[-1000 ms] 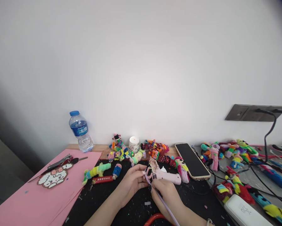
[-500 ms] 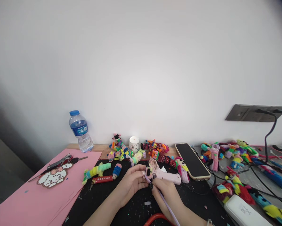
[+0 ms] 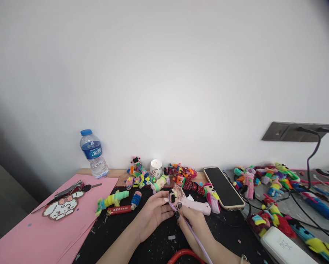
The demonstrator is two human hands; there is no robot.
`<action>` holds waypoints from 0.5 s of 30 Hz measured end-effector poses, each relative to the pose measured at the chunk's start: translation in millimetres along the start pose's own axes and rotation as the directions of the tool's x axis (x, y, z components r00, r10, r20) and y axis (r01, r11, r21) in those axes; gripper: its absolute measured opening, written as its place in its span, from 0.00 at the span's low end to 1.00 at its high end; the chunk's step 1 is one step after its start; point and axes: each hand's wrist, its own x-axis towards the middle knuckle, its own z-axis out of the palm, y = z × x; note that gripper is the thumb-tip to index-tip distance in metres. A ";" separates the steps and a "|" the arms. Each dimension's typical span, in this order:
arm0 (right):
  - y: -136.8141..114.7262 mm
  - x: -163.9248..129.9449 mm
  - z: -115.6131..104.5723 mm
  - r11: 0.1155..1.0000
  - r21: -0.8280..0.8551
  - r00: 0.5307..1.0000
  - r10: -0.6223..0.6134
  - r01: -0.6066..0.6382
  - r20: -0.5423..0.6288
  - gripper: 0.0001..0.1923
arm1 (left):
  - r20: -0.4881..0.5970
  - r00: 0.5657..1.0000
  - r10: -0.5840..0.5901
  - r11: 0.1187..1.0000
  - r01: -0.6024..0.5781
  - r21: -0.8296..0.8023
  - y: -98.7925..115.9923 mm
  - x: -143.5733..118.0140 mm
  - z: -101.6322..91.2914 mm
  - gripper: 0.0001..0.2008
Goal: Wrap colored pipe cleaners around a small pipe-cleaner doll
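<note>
My left hand [image 3: 153, 212] pinches a small pink and black pipe-cleaner figure [image 3: 173, 197] over the black mat [image 3: 120, 231]. My right hand [image 3: 194, 223] grips a long lilac pipe cleaner [image 3: 196, 236] whose tip meets the figure between my fingertips; its tail runs down past my wrist. Both hands touch each other at the fingers. A pale pink glue gun [image 3: 194, 206] lies just behind them.
A water bottle [image 3: 93, 154] stands at the back left beside pink paper [image 3: 43, 227] holding a bead figure [image 3: 62, 207] and keys. Finished colourful figures [image 3: 164, 178] line the wall. A phone [image 3: 223, 187], cables, more figures [image 3: 274, 183] and a white power bank [image 3: 284, 247] lie right.
My hands have barely shifted; the right hand slid slightly along the lilac pipe cleaner near the figure. Nothing else moved.
</note>
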 end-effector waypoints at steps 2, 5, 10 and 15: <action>0.7 -0.1 0.3 1.000 0.018 1.000 -0.001 0.001 -0.014 0.10 | -0.013 1.000 0.000 1.000 0.000 -0.008 0.1 0.1 -0.6 0.10; 1.5 -0.2 0.9 0.999 0.039 1.000 0.005 -0.004 -0.029 0.11 | -0.015 1.000 -0.004 1.000 0.004 -0.012 0.9 -0.3 -0.8 0.10; 0.1 0.5 -0.8 0.998 0.059 0.999 0.021 -0.020 -0.025 0.11 | -0.010 1.000 -0.006 1.000 0.006 -0.017 1.6 -1.0 -0.3 0.11; -2.4 1.4 -3.2 0.997 0.067 0.999 0.034 -0.033 -0.019 0.11 | -0.010 1.000 0.017 1.000 -0.017 0.001 0.2 -0.3 -1.7 0.15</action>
